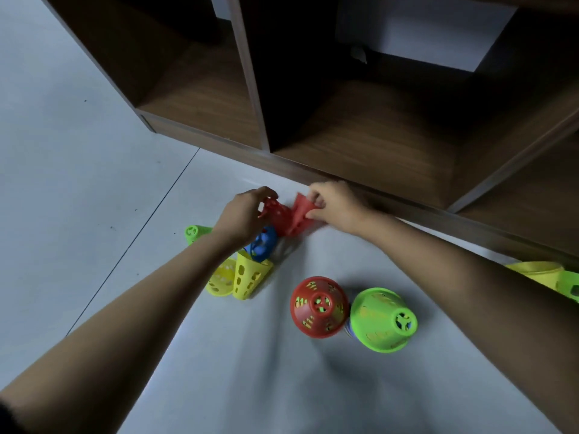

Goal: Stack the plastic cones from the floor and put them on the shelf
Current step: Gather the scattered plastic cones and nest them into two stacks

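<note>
Stacking is in hand: the left hand (247,211) has its grip curled round a red cone (275,214), and the right hand (332,205) pinches a second red cone (302,214) by its edge, both low over the floor (94,151) just before the shelf (360,136). Next, I judge, one must be lined up and slid into the other. The cones are thin glossy plastic, tapered and pierced with slots. A blue cone (261,245), yellow cones (250,278) and two upright piles, red-topped (318,306) and green-topped (382,319), wait nearby
</note>
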